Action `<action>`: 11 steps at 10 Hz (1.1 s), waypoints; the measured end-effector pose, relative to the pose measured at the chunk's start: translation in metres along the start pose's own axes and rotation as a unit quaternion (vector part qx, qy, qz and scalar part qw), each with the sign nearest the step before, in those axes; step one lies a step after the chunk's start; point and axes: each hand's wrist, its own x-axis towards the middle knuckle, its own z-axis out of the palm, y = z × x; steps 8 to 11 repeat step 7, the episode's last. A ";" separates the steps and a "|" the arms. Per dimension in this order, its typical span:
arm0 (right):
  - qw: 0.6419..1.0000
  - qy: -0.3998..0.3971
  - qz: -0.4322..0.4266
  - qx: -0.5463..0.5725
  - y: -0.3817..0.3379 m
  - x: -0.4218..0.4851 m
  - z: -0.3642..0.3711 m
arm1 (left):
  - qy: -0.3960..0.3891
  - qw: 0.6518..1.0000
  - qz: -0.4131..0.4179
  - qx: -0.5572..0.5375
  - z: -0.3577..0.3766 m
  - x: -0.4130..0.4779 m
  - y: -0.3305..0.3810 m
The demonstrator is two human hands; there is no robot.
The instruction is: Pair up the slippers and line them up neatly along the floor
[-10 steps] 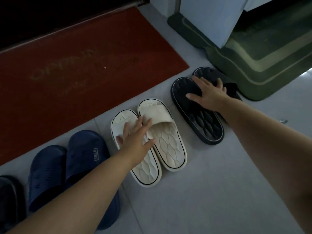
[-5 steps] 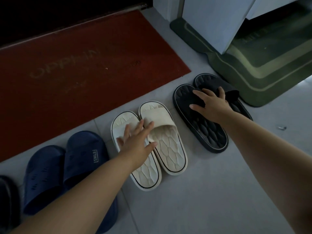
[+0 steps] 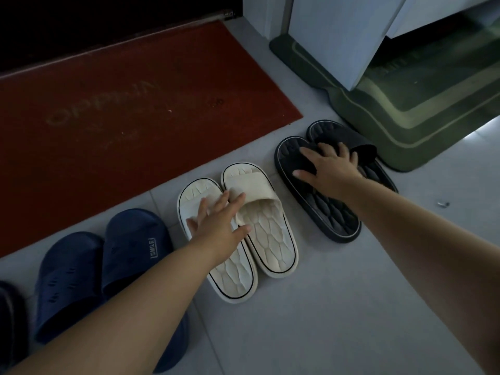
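L grip [image 3: 219, 226] is laid flat, fingers spread, across the cream pair [image 3: 267, 239], which is set side by side, touching. R grip [image 3: 332, 171] is laid flat w/ fingers spread on the straps of the black pair [image 3: 330, 212], near the green mat [image 3: 405, 123]. Navy pair [image 3: 130, 247] is seen at left on the floor [image 3: 324, 307], beside the red mat [image 3: 135, 117].

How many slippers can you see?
7: black pair under right hand, cream pair under left hand, navy pair further left, one dark slipper at the edge; mate possibly hidden.
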 end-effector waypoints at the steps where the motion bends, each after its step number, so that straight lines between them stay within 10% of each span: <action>1: 0.994 0.005 -0.106 -0.013 -0.037 -0.032 0.015 | 0.010 1.000 0.010 -0.014 -0.005 -0.002 0.001; 2: 0.977 -0.031 -0.208 0.039 -0.072 -0.075 0.047 | 0.031 0.994 0.057 -0.088 -0.021 -0.013 -0.008; 11: 0.980 0.041 -0.186 0.051 -0.086 -0.101 0.046 | 0.123 0.989 -0.021 -0.079 -0.052 -0.157 -0.141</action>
